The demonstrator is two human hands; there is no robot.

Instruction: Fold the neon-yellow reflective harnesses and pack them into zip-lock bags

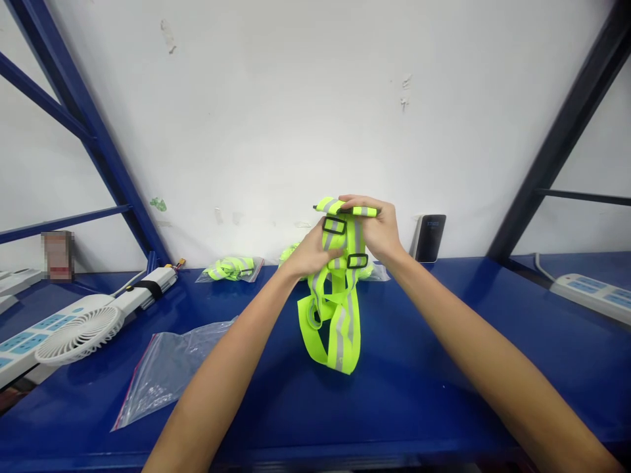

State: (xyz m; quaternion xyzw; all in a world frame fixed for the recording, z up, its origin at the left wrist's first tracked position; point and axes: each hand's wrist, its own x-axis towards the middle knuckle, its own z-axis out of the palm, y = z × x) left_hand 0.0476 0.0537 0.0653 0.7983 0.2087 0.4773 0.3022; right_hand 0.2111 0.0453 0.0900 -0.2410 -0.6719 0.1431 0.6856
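A neon-yellow reflective harness with grey stripes and black slide buckles hangs in loops above the blue table. My left hand is closed around its straps, just below the upper buckle, with the thumb across the front. My right hand grips the folded top of the straps, its fingers bent over the upper edge. Straps hide part of the fingers of both hands. The lower loops dangle freely below the hands. Left of my left forearm, a clear zip bag lies flat on the table.
Against the wall lies a bagged reflective harness; others are partly hidden behind my hands. A white fan and power strip are at left. A dark-screened device leans at the back right, with another power strip farther right.
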